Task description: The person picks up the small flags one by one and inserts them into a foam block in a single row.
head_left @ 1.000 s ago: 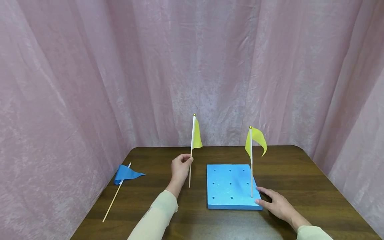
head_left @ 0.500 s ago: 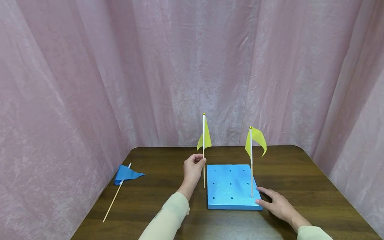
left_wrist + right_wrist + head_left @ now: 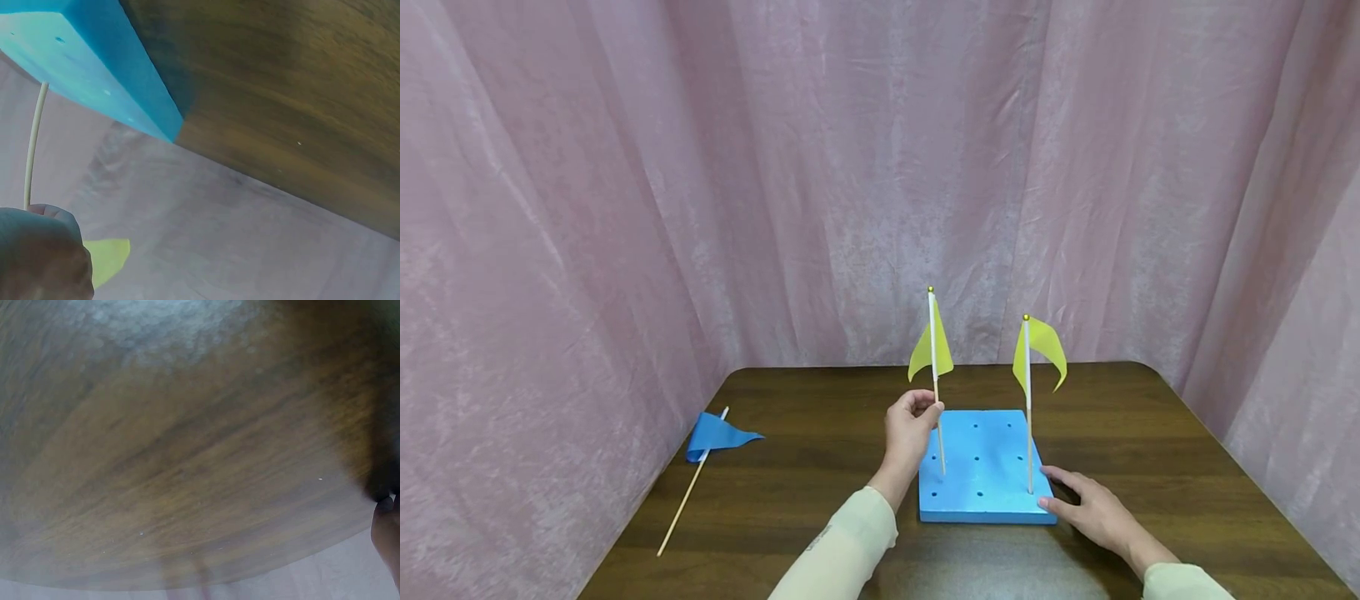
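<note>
My left hand (image 3: 912, 427) pinches the stick of a yellow flag (image 3: 931, 353), held upright with its lower end over the left side of the blue foam block (image 3: 977, 492), which has several holes. The left wrist view shows the stick (image 3: 33, 147) running from my fingers (image 3: 44, 256) toward the block (image 3: 94, 69). A second yellow flag (image 3: 1039, 352) stands in a hole near the block's front right corner. My right hand (image 3: 1086, 507) rests flat against that corner, fingers straight. Only a fingertip (image 3: 386, 528) appears in the right wrist view.
A blue flag (image 3: 715, 435) on a long stick lies on the dark wooden table (image 3: 790, 500) at the far left, near the edge. Pink curtains (image 3: 625, 208) close in the table at the back and both sides.
My left hand has carried the yellow flag to the right, from beside the block to above its left side. The right hand and the planted flag have stayed still.
</note>
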The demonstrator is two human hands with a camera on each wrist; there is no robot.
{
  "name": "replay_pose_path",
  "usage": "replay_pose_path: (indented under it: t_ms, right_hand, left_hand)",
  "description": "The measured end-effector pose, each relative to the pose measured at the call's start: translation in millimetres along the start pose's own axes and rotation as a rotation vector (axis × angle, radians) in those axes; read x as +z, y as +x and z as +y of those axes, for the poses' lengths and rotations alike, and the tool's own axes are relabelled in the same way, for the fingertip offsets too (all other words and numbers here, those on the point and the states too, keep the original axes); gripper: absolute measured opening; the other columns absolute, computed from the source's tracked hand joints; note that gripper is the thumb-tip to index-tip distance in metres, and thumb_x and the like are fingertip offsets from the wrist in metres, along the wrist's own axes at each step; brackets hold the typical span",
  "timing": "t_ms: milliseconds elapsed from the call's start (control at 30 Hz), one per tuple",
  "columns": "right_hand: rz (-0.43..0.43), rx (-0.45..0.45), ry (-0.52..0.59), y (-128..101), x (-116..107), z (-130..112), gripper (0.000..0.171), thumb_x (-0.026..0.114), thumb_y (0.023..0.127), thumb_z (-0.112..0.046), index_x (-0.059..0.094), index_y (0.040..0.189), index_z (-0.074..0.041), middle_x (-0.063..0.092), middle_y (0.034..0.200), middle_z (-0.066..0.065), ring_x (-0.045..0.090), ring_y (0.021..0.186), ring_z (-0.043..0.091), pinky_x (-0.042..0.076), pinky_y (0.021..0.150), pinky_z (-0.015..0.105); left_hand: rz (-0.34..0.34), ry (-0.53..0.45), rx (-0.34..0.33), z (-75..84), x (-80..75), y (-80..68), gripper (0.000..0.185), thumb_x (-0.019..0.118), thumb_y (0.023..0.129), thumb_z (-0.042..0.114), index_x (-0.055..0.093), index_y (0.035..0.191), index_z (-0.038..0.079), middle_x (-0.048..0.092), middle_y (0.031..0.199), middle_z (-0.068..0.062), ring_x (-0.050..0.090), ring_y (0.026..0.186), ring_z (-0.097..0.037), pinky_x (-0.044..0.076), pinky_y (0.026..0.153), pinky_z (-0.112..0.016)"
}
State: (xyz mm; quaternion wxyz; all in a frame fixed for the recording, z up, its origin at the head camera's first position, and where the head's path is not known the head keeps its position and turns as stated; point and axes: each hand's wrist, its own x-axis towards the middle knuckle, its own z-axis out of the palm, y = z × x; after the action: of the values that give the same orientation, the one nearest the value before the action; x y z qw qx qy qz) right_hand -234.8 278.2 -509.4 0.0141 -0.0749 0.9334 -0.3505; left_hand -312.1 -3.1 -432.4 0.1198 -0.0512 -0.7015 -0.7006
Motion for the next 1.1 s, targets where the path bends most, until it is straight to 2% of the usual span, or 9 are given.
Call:
replay_pose_path:
  t_ms: [500, 767, 1100]
  right_hand:
    - [0.004, -0.007, 0.000, 0, 1, 0, 0.068, 0.067, 0.091, -0.049, 0.053, 0.142, -0.006, 0.050, 0.141, 0.027, 0.042, 0.131, 0.051, 0.036, 0.099, 0.067]
    - [-0.001, 0.003, -0.002, 0, 1, -1, 0.069, 0.067, 0.091, -0.050, 0.053, 0.143, -0.007, 0.050, 0.141, 0.027, 0.041, 0.131, 0.051, 0.036, 0.098, 0.068]
    - [0.000, -0.005, 0.006, 0, 2, -1, 0.068, 0.067, 0.091, -0.049, 0.053, 0.142, -0.006, 0.050, 0.141, 0.027, 0.042, 0.130, 0.052, 0.036, 0.098, 0.068]
  left_hand:
    - [-0.096, -0.036, 0.026, -7.1, 17.8, -13.1, 0.007, 0.071, 0.088, 0.001, 0.069, 0.095, 0.000, 0.065, 0.082, -0.003, 0.059, 0.074, -0.010, 0.057, 0.067, -0.027]
    - [-0.136, -0.057, 0.012, -6.7, 23.7, -21.3, 0.012, 0.071, 0.090, 0.002, 0.068, 0.100, -0.004, 0.064, 0.083, 0.000, 0.059, 0.075, -0.010, 0.056, 0.069, -0.026]
    - [-0.145, -0.070, 0.021, -11.6, 30.1, -26.8, 0.009, 0.072, 0.088, 0.002, 0.068, 0.096, -0.002, 0.064, 0.082, -0.001, 0.058, 0.076, -0.011, 0.056, 0.069, -0.025]
